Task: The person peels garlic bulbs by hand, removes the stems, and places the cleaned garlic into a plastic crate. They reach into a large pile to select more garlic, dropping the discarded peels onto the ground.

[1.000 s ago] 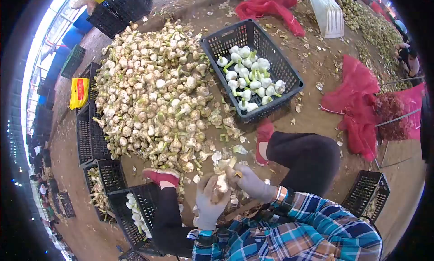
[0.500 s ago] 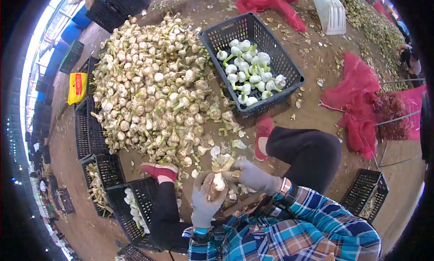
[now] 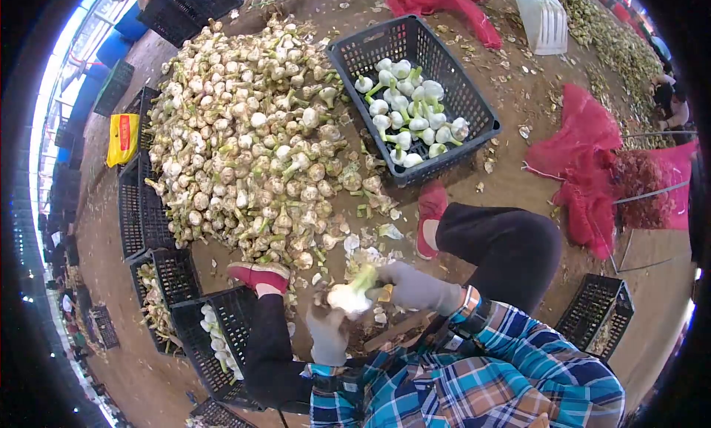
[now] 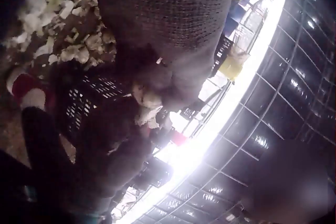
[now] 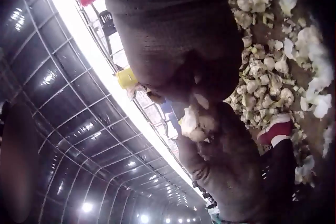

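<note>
Both hands wear grey gloves and meet at one garlic bulb [image 3: 349,299] low in the middle of the head view. The left hand [image 3: 327,333] holds the white bulb from below and the left, fingers curled around it. From the right, the right hand [image 3: 416,287] pinches near the green stem, with a brownish-yellow patch at its fingertips. In the left wrist view, the glove [image 4: 168,29] hides most of the bulb [image 4: 148,100]. The right wrist view shows the pale bulb [image 5: 192,124] between the dark gloves.
A large heap of unpeeled garlic [image 3: 244,139] lies ahead on the left. A black crate [image 3: 485,131] with white bulbs stands ahead, right of the heap. Other crates [image 3: 211,354] line the left side; red netting [image 3: 585,168] lies right. Loose skins litter the ground between the shoes.
Loose brownish skin around the bulb has come away, leaving it whiter. The bulb has tilted sideways and moved slightly left, while the left hand has turned beneath it.
</note>
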Tool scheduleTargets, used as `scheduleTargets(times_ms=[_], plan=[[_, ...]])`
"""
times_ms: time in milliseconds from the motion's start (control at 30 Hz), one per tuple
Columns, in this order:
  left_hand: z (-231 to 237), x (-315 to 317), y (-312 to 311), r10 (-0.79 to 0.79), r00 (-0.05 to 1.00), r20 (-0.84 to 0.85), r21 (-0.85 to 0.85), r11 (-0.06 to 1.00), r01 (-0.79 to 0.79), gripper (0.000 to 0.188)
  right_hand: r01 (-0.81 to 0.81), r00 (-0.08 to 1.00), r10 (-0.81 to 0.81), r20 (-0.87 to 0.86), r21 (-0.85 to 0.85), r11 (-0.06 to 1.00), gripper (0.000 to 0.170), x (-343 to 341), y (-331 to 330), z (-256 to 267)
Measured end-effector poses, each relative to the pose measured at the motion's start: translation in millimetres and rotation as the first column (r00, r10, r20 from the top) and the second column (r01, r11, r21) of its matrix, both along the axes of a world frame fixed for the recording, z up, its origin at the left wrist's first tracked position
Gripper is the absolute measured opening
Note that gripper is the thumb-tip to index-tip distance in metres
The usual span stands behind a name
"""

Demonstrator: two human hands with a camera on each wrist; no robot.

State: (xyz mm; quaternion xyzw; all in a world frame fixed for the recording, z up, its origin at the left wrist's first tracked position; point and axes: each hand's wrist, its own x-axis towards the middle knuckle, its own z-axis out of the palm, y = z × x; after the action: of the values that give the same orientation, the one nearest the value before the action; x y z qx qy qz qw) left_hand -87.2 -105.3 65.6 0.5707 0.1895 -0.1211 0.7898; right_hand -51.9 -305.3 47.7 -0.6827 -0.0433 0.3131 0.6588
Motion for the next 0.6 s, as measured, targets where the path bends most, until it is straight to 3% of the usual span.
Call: scheduleTargets(times_ms=[33, 167, 267, 333, 367, 433, 567, 600], plan=[[2.0, 0.9, -0.6, 0.084, 0.994, -0.068, -0.214, 0.972, -0.096, 0.054, 0.035, 0.996, -0.038, 0.077, 0.039, 0.999, 0.034, -3.4, 2.8, -4.9], [-4.9, 0.8, 0.3, 0.079, 0.997, 0.001, -0.247, 0.966, -0.076, 0.053, 0.069, 0.998, -0.069, -0.002, 0.031, 0.997, 0.031, -3.2, 3.1, -0.7], [2.4, 2.9, 0.7, 0.042, 0.998, 0.047, -0.111, 0.993, -0.037, 0.054, 0.012, 1.000, -0.012, -0.027, -0.017, 1.000, 0.030, 6.3, -2.5, 16.2], [5.3, 3.7, 0.0, 0.001, 0.999, 0.037, 0.008, 1.000, -0.001, 0.054, 0.019, 0.986, -0.011, -0.164, 0.048, 0.999, 0.026, 9.4, -5.2, 26.2], [0.9, 2.7, 0.1, 0.000, 0.999, 0.037, 0.009, 1.000, 0.000, 0.054, 0.019, 0.986, -0.011, -0.164, 0.049, 0.999, 0.026, 7.5, -3.8, 21.0], [-11.5, -0.4, 1.0, 0.072, 0.993, 0.096, -0.036, 0.997, -0.069, 0.057, 0.109, 0.994, -0.102, -0.045, 0.216, 0.970, 0.026, 2.0, 1.1, 6.3], [-4.8, 1.4, 1.0, -0.004, 0.993, 0.121, 0.065, 0.998, -0.004, 0.057, 0.033, 0.997, -0.024, -0.076, 0.115, 0.993, 0.026, 6.1, -6.2, 17.0], [-3.1, 2.4, 1.2, -0.100, 0.991, 0.088, 0.213, 0.974, 0.079, 0.055, 0.049, 0.996, -0.044, -0.074, 0.071, 0.996, 0.027, 5.3, -6.4, 16.0]])
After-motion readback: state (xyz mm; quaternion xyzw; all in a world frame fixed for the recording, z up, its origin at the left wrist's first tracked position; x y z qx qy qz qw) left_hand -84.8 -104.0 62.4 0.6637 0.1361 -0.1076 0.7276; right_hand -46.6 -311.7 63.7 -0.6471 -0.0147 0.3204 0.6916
